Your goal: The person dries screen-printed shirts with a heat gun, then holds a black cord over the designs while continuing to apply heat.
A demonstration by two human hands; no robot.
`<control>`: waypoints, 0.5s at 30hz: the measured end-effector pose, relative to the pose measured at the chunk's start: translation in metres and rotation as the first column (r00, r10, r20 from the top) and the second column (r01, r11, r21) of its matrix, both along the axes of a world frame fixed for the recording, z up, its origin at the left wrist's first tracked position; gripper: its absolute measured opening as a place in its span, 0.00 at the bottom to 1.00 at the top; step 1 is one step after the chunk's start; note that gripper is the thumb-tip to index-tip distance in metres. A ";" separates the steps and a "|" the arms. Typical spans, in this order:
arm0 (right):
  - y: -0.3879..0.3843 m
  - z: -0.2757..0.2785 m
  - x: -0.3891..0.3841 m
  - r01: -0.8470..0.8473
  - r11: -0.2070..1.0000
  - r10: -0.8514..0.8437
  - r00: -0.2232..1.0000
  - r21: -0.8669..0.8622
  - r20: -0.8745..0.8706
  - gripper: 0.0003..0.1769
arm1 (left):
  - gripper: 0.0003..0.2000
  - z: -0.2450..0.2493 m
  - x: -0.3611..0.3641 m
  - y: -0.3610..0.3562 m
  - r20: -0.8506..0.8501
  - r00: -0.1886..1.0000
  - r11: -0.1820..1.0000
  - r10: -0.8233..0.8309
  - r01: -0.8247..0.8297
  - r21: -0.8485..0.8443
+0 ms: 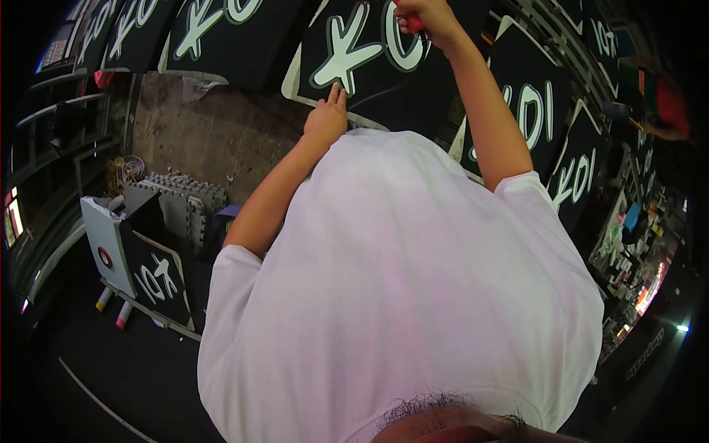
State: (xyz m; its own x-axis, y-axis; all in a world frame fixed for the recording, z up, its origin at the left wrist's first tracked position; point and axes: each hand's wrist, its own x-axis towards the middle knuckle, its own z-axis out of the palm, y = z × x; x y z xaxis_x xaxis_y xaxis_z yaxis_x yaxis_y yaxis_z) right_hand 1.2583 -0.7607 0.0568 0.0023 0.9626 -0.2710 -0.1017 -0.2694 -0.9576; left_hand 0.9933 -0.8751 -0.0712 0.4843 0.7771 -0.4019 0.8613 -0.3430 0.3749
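My left hand (327, 118) lies at the near edge of a black sign panel (303, 77), fingers stretched out, with the fingertips just below the white raised letter (346, 50). Over the same panel, beside the round white letter (405, 53), my right hand (434, 21) is closed round a red-handled tool (415, 22). The tool has a dark lower end; what kind it is I cannot tell, since the fingers and the frame edge hide part of it. A thin dark cord (380, 94) runs across the panel between my hands.
More black panels with white letters stand at the left (193, 48) and right (528, 111). Grey interlocking mats (199, 199) and a white box (107, 240) are at lower left. Another person's hand (668, 133) and a cluttered bench (617, 240) show at the right.
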 end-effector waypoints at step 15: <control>-0.036 0.019 -0.028 -0.178 0.980 0.176 0.984 -0.085 -0.029 0.41 | 0.34 -0.041 0.003 -0.021 -0.266 0.952 0.973 -0.155 0.194 0.127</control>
State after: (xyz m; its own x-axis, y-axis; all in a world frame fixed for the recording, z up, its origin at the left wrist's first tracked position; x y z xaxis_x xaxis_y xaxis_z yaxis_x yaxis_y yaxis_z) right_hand 1.2302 -0.7969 0.0757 -0.1725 0.9201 -0.3516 -0.0648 -0.3667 -0.9281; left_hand 0.9968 -0.8963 -0.1118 0.5152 0.7503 -0.4142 0.8428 -0.5314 0.0857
